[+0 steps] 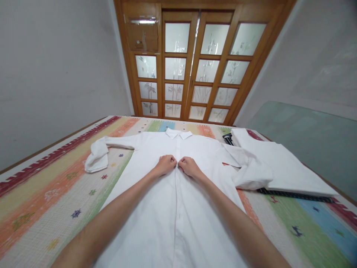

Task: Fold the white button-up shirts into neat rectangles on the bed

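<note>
A folded white garment lies over dark fabric near glass-paned wooden doors.

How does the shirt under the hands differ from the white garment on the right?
The shirt lies spread out, its collar showing; the white garment seems folded. The left hand and right hand touch the shirt; neither touches the white garment. Both are white.

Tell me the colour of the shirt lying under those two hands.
The shirt is plain white, seen best in the head view.
</note>
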`<state>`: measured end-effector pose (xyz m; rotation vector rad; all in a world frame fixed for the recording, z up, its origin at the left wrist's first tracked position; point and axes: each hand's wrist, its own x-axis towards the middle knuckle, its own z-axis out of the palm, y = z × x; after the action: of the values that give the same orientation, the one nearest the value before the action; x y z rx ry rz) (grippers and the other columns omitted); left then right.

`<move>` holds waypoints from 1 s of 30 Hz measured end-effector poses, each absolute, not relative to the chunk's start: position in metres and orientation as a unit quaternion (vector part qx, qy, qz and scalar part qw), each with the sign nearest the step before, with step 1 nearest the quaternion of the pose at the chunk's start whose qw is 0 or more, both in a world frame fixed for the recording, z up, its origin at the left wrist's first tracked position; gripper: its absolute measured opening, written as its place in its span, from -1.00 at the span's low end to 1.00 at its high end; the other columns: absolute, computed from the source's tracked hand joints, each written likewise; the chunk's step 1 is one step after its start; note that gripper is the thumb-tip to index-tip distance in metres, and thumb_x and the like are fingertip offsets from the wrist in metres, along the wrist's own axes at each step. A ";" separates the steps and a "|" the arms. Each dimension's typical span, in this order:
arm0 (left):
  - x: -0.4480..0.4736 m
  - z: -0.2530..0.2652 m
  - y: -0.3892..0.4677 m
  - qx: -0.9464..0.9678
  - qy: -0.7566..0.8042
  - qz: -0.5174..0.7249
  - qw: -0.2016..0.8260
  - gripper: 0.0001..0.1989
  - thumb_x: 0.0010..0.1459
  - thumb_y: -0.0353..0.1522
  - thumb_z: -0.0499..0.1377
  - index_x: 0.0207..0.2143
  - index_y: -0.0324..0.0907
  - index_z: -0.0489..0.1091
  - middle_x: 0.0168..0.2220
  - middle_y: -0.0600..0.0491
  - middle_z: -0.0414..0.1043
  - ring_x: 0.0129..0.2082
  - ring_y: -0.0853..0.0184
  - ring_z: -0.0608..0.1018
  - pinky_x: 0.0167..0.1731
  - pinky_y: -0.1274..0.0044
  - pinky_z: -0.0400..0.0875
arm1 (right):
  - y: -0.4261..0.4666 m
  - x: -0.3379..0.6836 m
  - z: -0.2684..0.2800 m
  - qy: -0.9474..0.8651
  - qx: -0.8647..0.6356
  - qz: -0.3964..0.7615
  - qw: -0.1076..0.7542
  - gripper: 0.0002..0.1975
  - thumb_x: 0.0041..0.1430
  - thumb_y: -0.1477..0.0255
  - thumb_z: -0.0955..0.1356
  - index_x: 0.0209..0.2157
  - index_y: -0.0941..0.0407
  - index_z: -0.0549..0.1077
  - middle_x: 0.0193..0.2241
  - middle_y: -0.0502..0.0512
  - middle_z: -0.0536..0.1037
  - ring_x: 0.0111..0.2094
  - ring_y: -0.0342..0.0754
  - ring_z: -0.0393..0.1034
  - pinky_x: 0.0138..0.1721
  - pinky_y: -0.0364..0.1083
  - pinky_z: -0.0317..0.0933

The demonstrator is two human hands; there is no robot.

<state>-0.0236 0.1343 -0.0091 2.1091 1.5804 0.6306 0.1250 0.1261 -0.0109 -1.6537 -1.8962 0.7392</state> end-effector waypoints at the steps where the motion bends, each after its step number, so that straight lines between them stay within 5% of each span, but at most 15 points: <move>1: -0.024 -0.010 0.135 0.760 0.569 0.228 0.215 -0.80 0.09 -0.42 0.09 -0.38 -0.23 0.53 -0.38 -0.01 0.59 -0.36 0.32 0.55 -0.30 0.55 0.34 | 0.126 0.125 -0.010 -0.701 -0.609 0.268 0.255 -0.80 0.06 0.55 0.27 -0.59 0.16 0.43 -0.73 -0.04 0.40 -0.58 -0.15 0.29 -0.46 -0.20 0.10; 19: -0.025 -0.014 0.138 0.758 0.566 0.224 0.234 -0.77 0.11 -0.40 0.07 -0.33 -0.19 0.54 -0.33 0.03 0.59 -0.30 0.32 0.55 -0.17 0.51 0.35 | 0.123 0.129 -0.021 -0.706 -0.558 0.280 0.333 -0.93 0.05 0.52 0.31 -0.47 0.12 0.43 -0.70 -0.10 0.43 -0.60 -0.15 0.33 -0.46 -0.20 0.15; 30: -0.031 -0.012 0.138 0.780 0.539 0.228 0.220 -0.78 0.10 -0.38 0.09 -0.34 -0.22 0.54 -0.38 0.03 0.58 -0.36 0.33 0.53 -0.27 0.54 0.34 | 0.121 0.133 -0.019 -0.794 -0.559 0.121 0.208 -0.91 0.18 0.48 0.31 -0.27 0.09 0.45 -0.46 0.00 0.57 -0.39 -0.10 0.41 -0.39 -0.17 0.00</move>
<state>-0.0310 0.1381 -0.0125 2.1586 1.4904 0.6311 0.1334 0.1214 -0.0194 -1.5550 -2.2094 0.3372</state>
